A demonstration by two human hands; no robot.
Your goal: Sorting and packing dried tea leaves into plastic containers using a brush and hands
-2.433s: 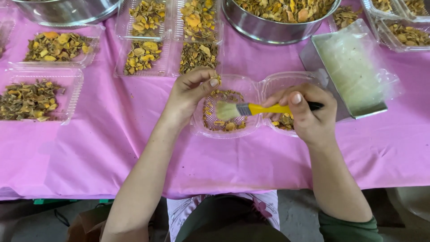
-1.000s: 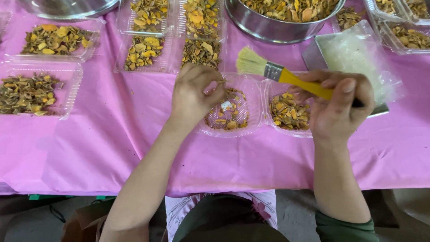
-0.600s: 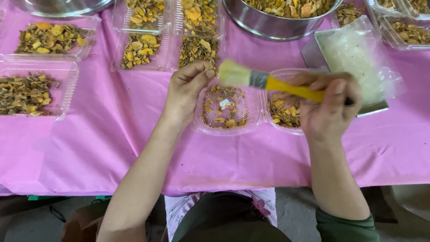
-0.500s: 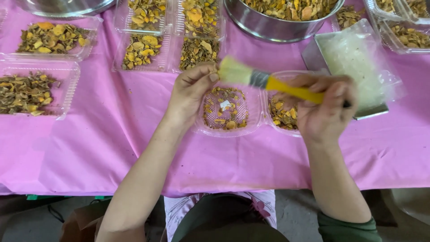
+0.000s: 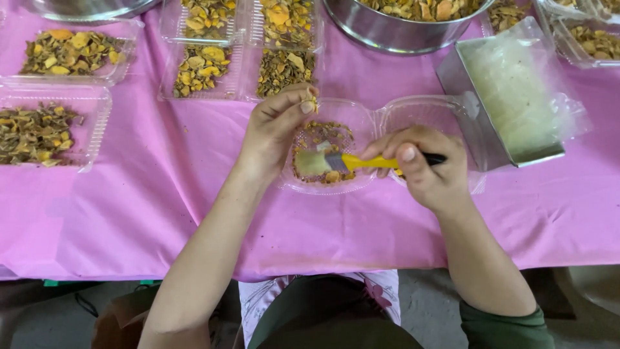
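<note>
Head view: right hand (image 5: 431, 173) grips a light, stiff yellow-handled brush (image 5: 352, 161), soft bristles resting in the flimsy clear clamshell tray (image 5: 336, 187) at twelve o'clock on the desk (image 5: 161, 194); left hand (image 5: 274, 129) pinches a brittle dried slice (image 5: 312, 103).

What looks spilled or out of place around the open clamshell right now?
Nothing stands out. The dried pieces sit inside the clear clamshell, the brush in the right hand has its bristles in the left half, and the pink tablecloth around it shows no obvious spill.
</note>
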